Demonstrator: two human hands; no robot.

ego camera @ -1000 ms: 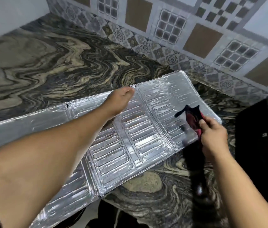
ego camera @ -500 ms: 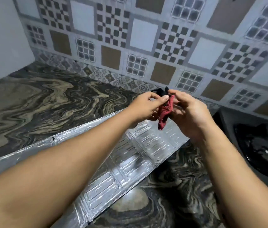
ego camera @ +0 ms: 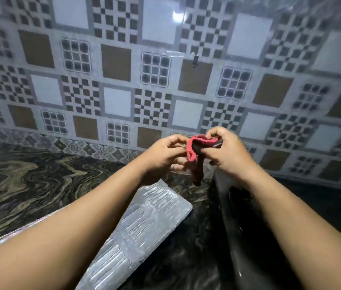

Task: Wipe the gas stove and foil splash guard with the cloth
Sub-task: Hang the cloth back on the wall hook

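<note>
Head view: cloth pinched between left hand and right hand.

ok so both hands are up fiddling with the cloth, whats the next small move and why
Probably finish bunching the cloth into the right hand, then lower it onto the stove. Both hands, left hand included, pinch it in the air above the counter, touching neither the stove nor the foil splash guard lying flat below.

Left hand and right hand pinch a red cloth above the marble table; foil splash guard lies flat beside the black gas stove.
</note>
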